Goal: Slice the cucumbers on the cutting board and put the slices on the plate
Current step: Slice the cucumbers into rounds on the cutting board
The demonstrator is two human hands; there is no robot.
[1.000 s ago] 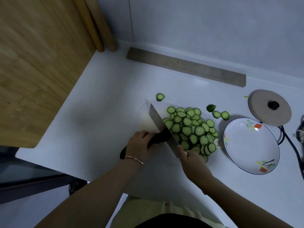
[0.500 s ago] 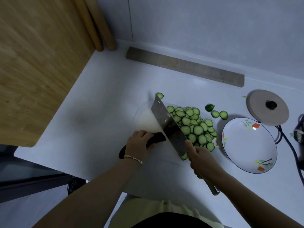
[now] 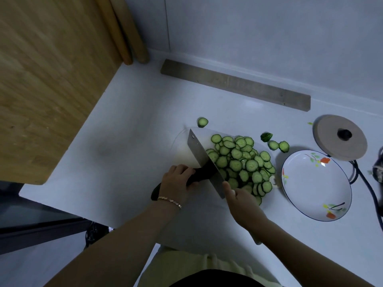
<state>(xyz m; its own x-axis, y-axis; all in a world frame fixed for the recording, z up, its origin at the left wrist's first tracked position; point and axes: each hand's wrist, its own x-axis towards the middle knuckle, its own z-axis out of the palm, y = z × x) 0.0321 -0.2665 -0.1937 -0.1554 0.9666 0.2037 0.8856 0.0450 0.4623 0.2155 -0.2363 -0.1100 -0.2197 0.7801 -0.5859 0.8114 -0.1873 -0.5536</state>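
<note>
Setting: home kitchen, domestic scale.

Evidence:
- A white tabletop (image 3: pixel 134 125) runs into a corner of pale wall panels (image 3: pixel 269 38).
- A pale cutting board (image 3: pixel 182 150) carries a heap of cucumber slices (image 3: pixel 242 162). A broad steel cleaver (image 3: pixel 200 151) with a black handle stands edge-down on it.
- Just beside the board is a shallow white plate (image 3: pixel 310 187) with a blue rim and painted flowers, a household pattern.
- A round wooden lid (image 3: pixel 331 141) with a dark knob lies flat behind the plate.
- A black cord (image 3: pixel 366 183) trails along the right edge.
- Two thick wooden rods (image 3: pixel 132 38) lean in the corner, next to a large bamboo-grain board (image 3: pixel 45 79) on the left.
- A grey wooden strip (image 3: pixel 234 83) lies along the wall foot.
- Light is dim and bluish.
</note>
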